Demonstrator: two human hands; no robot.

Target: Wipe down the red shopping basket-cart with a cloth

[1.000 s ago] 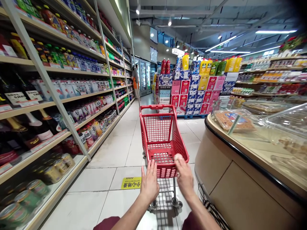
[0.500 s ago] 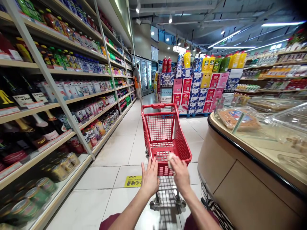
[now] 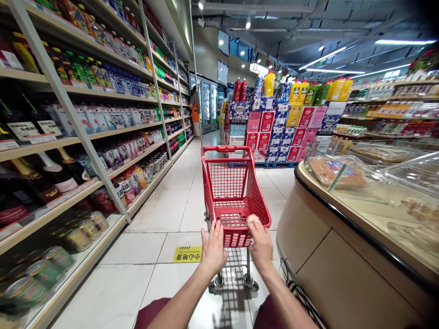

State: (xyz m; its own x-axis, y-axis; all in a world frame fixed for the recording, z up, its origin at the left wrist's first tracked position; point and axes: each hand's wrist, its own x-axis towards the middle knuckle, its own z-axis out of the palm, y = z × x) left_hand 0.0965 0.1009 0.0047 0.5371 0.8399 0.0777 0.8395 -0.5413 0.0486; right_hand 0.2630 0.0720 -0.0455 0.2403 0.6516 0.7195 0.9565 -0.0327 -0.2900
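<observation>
A red plastic shopping cart (image 3: 226, 183) stands right in front of me, its handle at the far end. Flat on the left part of its near rim lies my left hand (image 3: 213, 251), fingers stretched out. My right hand (image 3: 262, 249) closes around a small crumpled pale wad (image 3: 254, 222) at the near right corner of the rim. Whether the wad is cloth or paper I cannot tell. In the cart's basket no goods show.
Drink shelves (image 3: 113, 130) line the left side. A rounded glass-topped counter (image 3: 308, 219) with packed food stands close on the right, cables (image 3: 298, 292) at its foot. Stacked drink cartons (image 3: 274, 132) and a person in an orange vest (image 3: 195, 112) are ahead. A yellow floor sign (image 3: 187, 254) lies beside the cart.
My right hand, with the pale wad, has shifted right along the near rim to its corner. My left hand stays on the rim. The view has shifted slightly.
</observation>
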